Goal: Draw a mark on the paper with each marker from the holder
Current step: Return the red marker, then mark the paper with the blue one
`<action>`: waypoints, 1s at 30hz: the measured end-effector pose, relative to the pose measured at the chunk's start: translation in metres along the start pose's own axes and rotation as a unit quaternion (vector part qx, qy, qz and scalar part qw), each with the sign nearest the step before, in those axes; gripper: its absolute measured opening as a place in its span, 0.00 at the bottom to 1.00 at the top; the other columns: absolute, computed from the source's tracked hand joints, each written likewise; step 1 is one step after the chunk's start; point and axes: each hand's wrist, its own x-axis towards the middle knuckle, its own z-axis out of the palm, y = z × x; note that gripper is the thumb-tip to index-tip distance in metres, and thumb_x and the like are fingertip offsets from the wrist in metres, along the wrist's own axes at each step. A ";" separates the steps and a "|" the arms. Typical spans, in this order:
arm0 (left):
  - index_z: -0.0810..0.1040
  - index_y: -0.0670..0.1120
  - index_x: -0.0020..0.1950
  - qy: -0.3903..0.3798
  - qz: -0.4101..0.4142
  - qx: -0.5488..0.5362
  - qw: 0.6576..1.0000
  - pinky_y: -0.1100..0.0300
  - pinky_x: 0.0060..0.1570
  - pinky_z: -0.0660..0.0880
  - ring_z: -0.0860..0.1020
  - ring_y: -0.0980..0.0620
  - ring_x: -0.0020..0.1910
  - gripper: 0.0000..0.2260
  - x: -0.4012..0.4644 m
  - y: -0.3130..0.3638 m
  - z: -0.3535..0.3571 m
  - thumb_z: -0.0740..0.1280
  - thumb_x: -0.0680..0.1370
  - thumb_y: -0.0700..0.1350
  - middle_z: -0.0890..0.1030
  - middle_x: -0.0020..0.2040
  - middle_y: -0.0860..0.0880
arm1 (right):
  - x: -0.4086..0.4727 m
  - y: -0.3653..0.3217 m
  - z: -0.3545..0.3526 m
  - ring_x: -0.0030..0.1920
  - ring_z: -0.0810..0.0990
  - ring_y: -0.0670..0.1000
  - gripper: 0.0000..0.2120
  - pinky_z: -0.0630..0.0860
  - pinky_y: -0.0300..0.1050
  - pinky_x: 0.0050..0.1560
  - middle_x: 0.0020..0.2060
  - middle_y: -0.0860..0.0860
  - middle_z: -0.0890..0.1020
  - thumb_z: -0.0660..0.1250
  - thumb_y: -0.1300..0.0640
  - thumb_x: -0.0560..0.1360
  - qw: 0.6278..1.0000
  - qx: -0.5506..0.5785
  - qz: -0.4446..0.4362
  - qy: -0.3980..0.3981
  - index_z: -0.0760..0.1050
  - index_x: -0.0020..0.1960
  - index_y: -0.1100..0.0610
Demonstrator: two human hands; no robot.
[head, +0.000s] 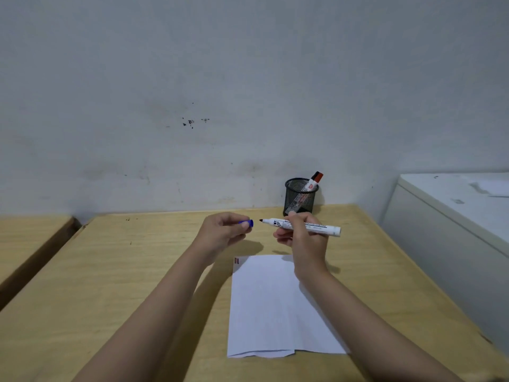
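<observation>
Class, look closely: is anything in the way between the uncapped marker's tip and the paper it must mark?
Nothing visible. The marker is in the right hand, its cap off in the left hand. The paper lies bare just below.

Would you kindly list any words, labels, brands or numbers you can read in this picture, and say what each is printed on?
None can be quoted.
Marker in the right hand: black print along the barrel, too blurred to read.
Red-capped marker in the holder: a small red label, too small to read.
Paper: a small red mark at its far left corner, unreadable.
Blue cap in the left hand: no print visible.
</observation>
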 end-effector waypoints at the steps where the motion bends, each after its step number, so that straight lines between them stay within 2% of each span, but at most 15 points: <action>1: 0.81 0.40 0.46 -0.008 -0.001 -0.022 1.000 0.61 0.46 0.79 0.82 0.54 0.40 0.05 -0.003 0.003 0.000 0.67 0.73 0.34 0.83 0.40 0.46 | -0.002 -0.004 0.000 0.25 0.78 0.50 0.10 0.75 0.45 0.34 0.23 0.53 0.79 0.64 0.64 0.74 1.000 -0.002 -0.008 -0.006 0.73 0.34 0.58; 5: 0.81 0.40 0.46 -0.031 0.003 -0.067 0.997 0.63 0.45 0.80 0.83 0.55 0.39 0.06 -0.017 0.014 0.005 0.65 0.74 0.33 0.83 0.37 0.47 | -0.011 -0.018 0.002 0.25 0.78 0.50 0.11 0.75 0.44 0.32 0.26 0.56 0.79 0.63 0.65 0.74 0.999 -0.013 -0.032 -0.026 0.73 0.33 0.59; 11: 0.81 0.42 0.45 -0.057 0.031 -0.062 0.996 0.62 0.48 0.79 0.82 0.55 0.38 0.06 -0.039 0.028 0.011 0.66 0.74 0.34 0.84 0.36 0.50 | -0.023 -0.031 0.007 0.23 0.77 0.48 0.10 0.75 0.42 0.29 0.21 0.51 0.78 0.64 0.64 0.75 0.997 -0.032 -0.056 -0.048 0.71 0.34 0.60; 18: 0.81 0.41 0.45 -0.047 0.074 -0.040 0.995 0.63 0.44 0.79 0.81 0.56 0.35 0.05 -0.056 0.041 0.013 0.67 0.73 0.34 0.83 0.34 0.51 | -0.032 -0.040 0.013 0.17 0.68 0.45 0.14 0.64 0.36 0.20 0.22 0.55 0.76 0.64 0.61 0.75 0.994 -0.061 -0.072 -0.053 0.68 0.32 0.59; 26: 0.81 0.38 0.44 -0.013 0.143 -0.028 0.989 0.64 0.42 0.79 0.80 0.55 0.32 0.05 -0.066 0.052 0.015 0.67 0.73 0.32 0.83 0.32 0.49 | -0.039 -0.047 0.024 0.20 0.73 0.47 0.14 0.66 0.37 0.19 0.18 0.49 0.75 0.64 0.64 0.73 0.997 0.015 -0.073 -0.032 0.66 0.30 0.59; 28: 0.81 0.39 0.43 -0.001 0.149 -0.017 0.989 0.64 0.42 0.79 0.79 0.55 0.32 0.05 -0.068 0.052 0.019 0.66 0.73 0.32 0.82 0.34 0.47 | -0.039 -0.047 0.023 0.19 0.72 0.47 0.15 0.66 0.38 0.19 0.20 0.51 0.75 0.64 0.64 0.74 0.997 0.012 -0.069 -0.044 0.65 0.30 0.59; 30: 0.80 0.40 0.43 0.024 0.147 -0.003 0.989 0.63 0.42 0.78 0.78 0.54 0.33 0.05 -0.068 0.049 0.023 0.66 0.73 0.32 0.80 0.36 0.44 | -0.036 -0.046 0.022 0.17 0.69 0.48 0.15 0.66 0.40 0.21 0.23 0.55 0.75 0.64 0.60 0.76 0.997 0.004 -0.023 -0.074 0.66 0.32 0.58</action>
